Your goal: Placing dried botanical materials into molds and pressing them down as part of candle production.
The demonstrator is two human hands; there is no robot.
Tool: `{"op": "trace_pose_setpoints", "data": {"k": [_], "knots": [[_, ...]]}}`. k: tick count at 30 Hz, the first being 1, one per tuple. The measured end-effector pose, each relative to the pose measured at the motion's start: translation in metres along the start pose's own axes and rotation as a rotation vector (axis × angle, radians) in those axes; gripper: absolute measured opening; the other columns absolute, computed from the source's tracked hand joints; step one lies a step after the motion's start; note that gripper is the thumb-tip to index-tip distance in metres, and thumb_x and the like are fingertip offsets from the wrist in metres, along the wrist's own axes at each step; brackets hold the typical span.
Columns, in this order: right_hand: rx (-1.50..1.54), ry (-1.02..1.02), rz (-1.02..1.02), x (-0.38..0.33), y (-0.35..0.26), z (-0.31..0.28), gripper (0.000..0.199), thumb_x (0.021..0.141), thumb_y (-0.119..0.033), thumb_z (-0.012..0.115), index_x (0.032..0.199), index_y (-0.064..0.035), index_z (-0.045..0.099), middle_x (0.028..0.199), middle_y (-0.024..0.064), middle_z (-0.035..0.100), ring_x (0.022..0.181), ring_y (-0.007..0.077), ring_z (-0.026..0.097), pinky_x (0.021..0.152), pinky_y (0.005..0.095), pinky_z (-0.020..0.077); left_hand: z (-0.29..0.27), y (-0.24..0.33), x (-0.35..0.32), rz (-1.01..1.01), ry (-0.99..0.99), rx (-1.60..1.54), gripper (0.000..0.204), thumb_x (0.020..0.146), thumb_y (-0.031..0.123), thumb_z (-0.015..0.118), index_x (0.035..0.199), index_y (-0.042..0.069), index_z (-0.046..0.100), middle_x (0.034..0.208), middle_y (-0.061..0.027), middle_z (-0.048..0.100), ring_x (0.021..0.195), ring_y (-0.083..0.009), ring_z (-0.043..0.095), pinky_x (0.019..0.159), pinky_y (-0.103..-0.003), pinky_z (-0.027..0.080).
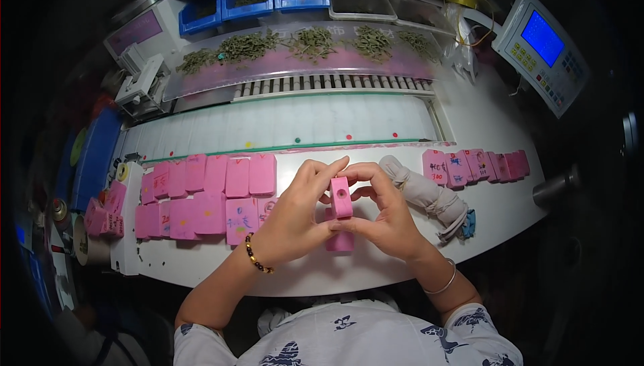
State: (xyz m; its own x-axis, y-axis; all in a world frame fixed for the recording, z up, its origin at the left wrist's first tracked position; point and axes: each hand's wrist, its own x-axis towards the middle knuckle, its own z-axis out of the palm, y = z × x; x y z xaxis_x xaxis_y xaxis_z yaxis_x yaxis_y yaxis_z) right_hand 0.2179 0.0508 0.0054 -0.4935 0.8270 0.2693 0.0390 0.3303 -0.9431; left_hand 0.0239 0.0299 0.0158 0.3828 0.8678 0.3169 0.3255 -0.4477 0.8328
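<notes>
Above the front of the white table, my left hand (294, 217) and my right hand (390, 220) hold a pink rubber mould (341, 198) between them. It stands on end, with a small round hole in the face turned up to me. Thumbs press at its near end while the fingers curl around its far end and sides. Just below it another pink block (341, 242) shows in part; I cannot tell whether it touches the held one. Rows of similar pink blocks (201, 212) stand left of my left hand, some marked with handwriting.
A bundled grey cloth (426, 195) lies right of my right hand, with more pink blocks (469, 167) beyond. Behind are a green-edged white strip (268, 131), rollers (335, 86), a plastic sheet bearing greenish piles (312, 43), and blue bins (248, 4). A screened control panel (542, 41) stands far right.
</notes>
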Motion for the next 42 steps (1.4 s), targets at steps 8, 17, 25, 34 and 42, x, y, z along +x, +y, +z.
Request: {"op": "trace_pose_setpoints", "data": {"k": [8, 17, 25, 34, 42], "knots": [[-0.169, -0.106, -0.139, -0.013, -0.011, -0.008, 0.050, 0.080, -0.005, 0.075, 0.125, -0.0012, 0.053, 0.121, 0.0128, 0.056, 0.107, 0.0246, 0.060, 0.089, 0.0355, 0.0569, -0.004, -0.004, -0.011, -0.024, -0.147, -0.080, 0.080, 0.077, 0.007, 0.078, 0.148, 0.007, 0.042, 0.112, -0.0112, 0.049, 0.100, -0.0236, 0.052, 0.090, -0.036, 0.049], [0.318, 0.024, 0.204, -0.024, -0.005, -0.001, 0.051, 0.094, -0.002, 0.062, 0.142, 0.0020, 0.043, 0.137, 0.0114, 0.050, 0.128, 0.0203, 0.050, 0.102, 0.0333, 0.0498, 0.005, -0.006, -0.021, -0.266, 0.011, -0.540, 0.073, 0.083, 0.004, 0.076, 0.145, 0.003, 0.039, 0.132, -0.0096, 0.047, 0.121, -0.0190, 0.051, 0.105, -0.035, 0.045], [0.071, 0.170, -0.186, -0.018, -0.001, 0.013, 0.032, 0.086, -0.002, 0.071, 0.117, -0.0037, 0.060, 0.119, 0.0120, 0.054, 0.113, 0.0178, 0.053, 0.088, 0.0276, 0.0503, 0.016, -0.003, -0.018, -0.309, 0.146, -1.156, 0.056, 0.091, 0.011, 0.070, 0.138, 0.005, 0.041, 0.117, -0.0084, 0.056, 0.115, -0.0166, 0.056, 0.099, -0.033, 0.048], [-0.509, 0.146, -0.460, -0.024, -0.013, 0.048, 0.025, 0.070, -0.014, 0.083, 0.088, -0.0071, 0.067, 0.095, 0.0066, 0.059, 0.094, 0.0285, 0.056, 0.082, 0.0374, 0.0464, 0.026, -0.011, -0.004, -0.462, 0.448, -1.580, 0.031, 0.096, 0.040, 0.064, 0.096, 0.010, 0.054, 0.083, -0.0092, 0.062, 0.076, -0.0175, 0.061, 0.067, -0.032, 0.054], [-0.220, 0.079, -0.310, -0.020, -0.014, 0.034, 0.022, 0.080, -0.008, 0.078, 0.098, -0.0025, 0.066, 0.098, 0.0094, 0.062, 0.085, 0.0236, 0.063, 0.076, 0.0350, 0.0513, 0.026, -0.019, -0.008, -0.397, 0.475, -1.519, 0.018, 0.093, 0.020, 0.056, 0.082, 0.007, 0.049, 0.076, -0.0106, 0.059, 0.064, -0.0230, 0.061, 0.061, -0.036, 0.052]]}}
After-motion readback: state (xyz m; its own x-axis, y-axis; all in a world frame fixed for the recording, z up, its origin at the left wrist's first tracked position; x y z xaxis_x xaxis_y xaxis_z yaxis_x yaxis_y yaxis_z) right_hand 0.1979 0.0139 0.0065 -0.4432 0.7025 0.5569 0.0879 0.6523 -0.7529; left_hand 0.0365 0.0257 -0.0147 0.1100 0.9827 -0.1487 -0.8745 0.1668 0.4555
